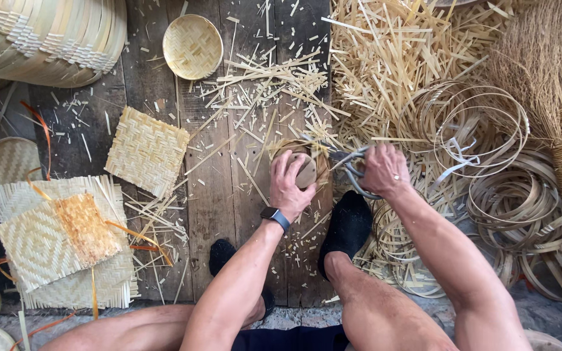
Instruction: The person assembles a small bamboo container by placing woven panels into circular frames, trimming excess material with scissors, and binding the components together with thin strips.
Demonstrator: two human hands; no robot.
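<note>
Head view: a small round woven bamboo piece with a wooden disc [306, 168] is pressed down and gripped by the left hand [289, 185]. Grey metal shears [352, 170] are clasped in the right hand [385, 170], blades pointing at the piece. Coiled bamboo hoops [489, 130] are seen just beyond that hand.

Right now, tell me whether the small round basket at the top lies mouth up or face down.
Mouth up: the small round basket shows its woven inside ringed by a raised rim, empty.
</note>
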